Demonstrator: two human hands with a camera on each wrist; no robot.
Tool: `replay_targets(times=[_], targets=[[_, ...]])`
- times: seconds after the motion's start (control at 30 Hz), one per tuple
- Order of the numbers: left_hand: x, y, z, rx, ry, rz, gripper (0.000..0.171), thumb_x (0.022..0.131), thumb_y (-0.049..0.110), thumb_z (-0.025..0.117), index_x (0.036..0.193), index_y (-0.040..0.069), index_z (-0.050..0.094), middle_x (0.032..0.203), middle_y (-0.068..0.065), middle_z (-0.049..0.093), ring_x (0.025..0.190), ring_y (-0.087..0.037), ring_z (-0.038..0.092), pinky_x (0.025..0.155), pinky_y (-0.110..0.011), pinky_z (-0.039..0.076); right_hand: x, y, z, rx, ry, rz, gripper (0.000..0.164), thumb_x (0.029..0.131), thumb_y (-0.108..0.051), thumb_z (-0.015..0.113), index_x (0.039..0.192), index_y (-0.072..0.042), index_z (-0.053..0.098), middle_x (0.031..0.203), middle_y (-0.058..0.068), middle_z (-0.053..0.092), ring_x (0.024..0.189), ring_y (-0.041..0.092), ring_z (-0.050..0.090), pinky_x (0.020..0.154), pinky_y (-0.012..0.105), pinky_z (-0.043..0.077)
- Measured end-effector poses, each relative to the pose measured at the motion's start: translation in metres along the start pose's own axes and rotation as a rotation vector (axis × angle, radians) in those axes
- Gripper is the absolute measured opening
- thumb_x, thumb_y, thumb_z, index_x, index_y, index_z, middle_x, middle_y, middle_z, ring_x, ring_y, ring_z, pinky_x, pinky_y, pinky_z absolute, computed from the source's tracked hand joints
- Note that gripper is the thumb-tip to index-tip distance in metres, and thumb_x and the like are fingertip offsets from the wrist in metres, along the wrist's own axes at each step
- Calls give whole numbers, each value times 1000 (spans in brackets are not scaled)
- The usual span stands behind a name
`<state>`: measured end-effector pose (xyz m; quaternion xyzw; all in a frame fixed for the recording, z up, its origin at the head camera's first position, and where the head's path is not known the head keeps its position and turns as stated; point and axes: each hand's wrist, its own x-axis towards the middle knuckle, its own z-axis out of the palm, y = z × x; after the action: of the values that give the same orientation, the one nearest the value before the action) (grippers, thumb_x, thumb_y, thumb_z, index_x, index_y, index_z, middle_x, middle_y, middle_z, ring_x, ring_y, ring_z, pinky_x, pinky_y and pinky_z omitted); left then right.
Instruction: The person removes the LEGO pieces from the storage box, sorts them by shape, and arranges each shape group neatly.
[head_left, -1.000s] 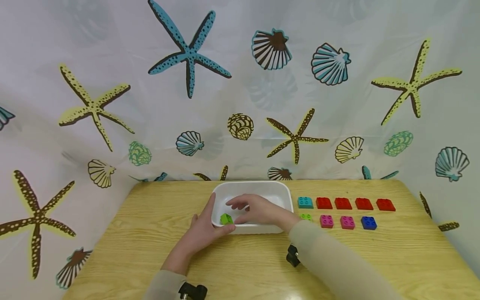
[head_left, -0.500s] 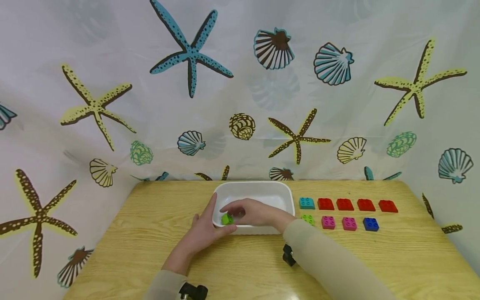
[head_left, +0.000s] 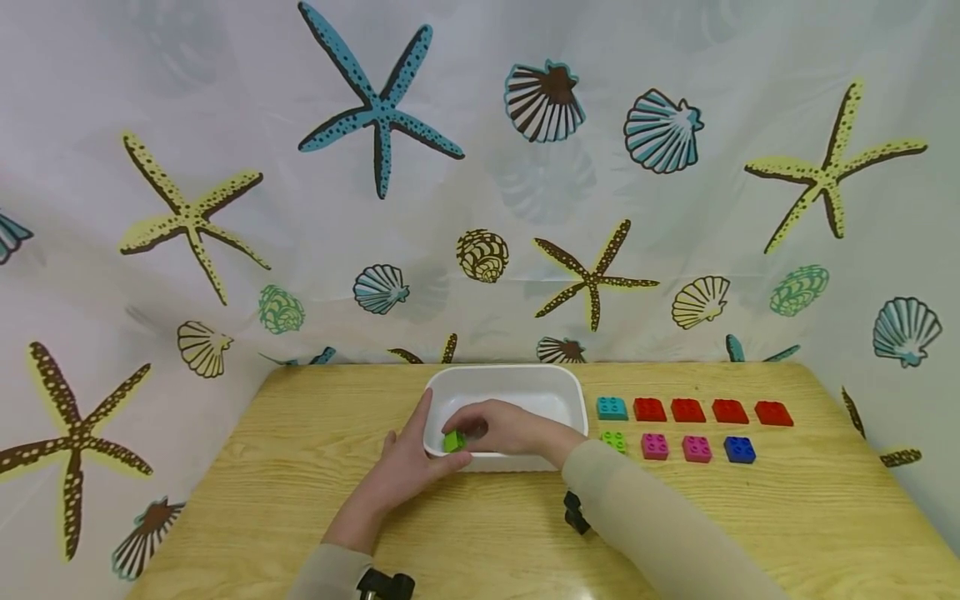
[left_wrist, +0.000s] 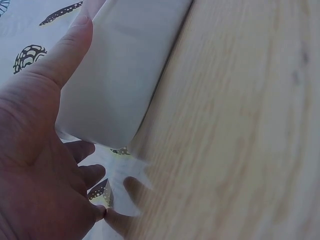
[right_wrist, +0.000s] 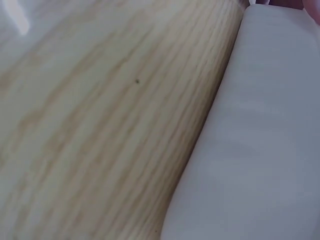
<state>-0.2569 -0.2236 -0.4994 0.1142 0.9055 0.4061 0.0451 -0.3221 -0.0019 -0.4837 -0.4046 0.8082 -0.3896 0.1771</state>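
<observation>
A white plastic bin (head_left: 509, 463) sits on the table. My left hand (head_left: 406, 457) spreads around its front left corner, with the thumb along the front wall and the index finger along the left end. The left wrist view shows the thumb (left_wrist: 62, 52) straight against the bin, and other fingers loosely bent beside its end. Inside the bin at the left, my right hand (head_left: 504, 427) pinches a lime green toy building brick (head_left: 453, 441) between thumb and fingers. The right wrist view shows mostly the bin's outer wall (right_wrist: 255, 130).
Right of the bin, toy bricks stand in two rows: a teal brick (head_left: 612, 408) and several red bricks (head_left: 687, 410) behind; a lime brick (head_left: 614, 442), two pink bricks (head_left: 655, 446) and a blue brick (head_left: 740, 450) in front. A patterned curtain (head_left: 480, 183) hangs behind the table.
My right hand has moved left and down to the green brick and taken hold of it. The brick has turned slightly. My left hand stays at the bin's corner.
</observation>
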Motion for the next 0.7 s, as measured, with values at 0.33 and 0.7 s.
replay_targets(times=[0.33, 0.7], targets=[[0, 0, 0, -5, -1, 13, 128, 96, 57, 83, 177, 7, -2, 182, -17, 18, 161, -45, 33, 125, -79, -8, -1, -1, 1, 1, 19, 28, 26, 106, -5, 75, 132, -7, 76, 127, 3, 76, 118, 17, 68, 105, 27, 53], [1, -3, 1, -15, -10, 15, 126, 98, 56, 82, 177, 9, -4, 183, -17, 16, 162, -46, 30, 125, -77, -10, -1, -2, 0, 5, 10, 5, 20, 107, -6, 74, 127, -5, 77, 122, 3, 77, 115, 17, 69, 105, 28, 54]])
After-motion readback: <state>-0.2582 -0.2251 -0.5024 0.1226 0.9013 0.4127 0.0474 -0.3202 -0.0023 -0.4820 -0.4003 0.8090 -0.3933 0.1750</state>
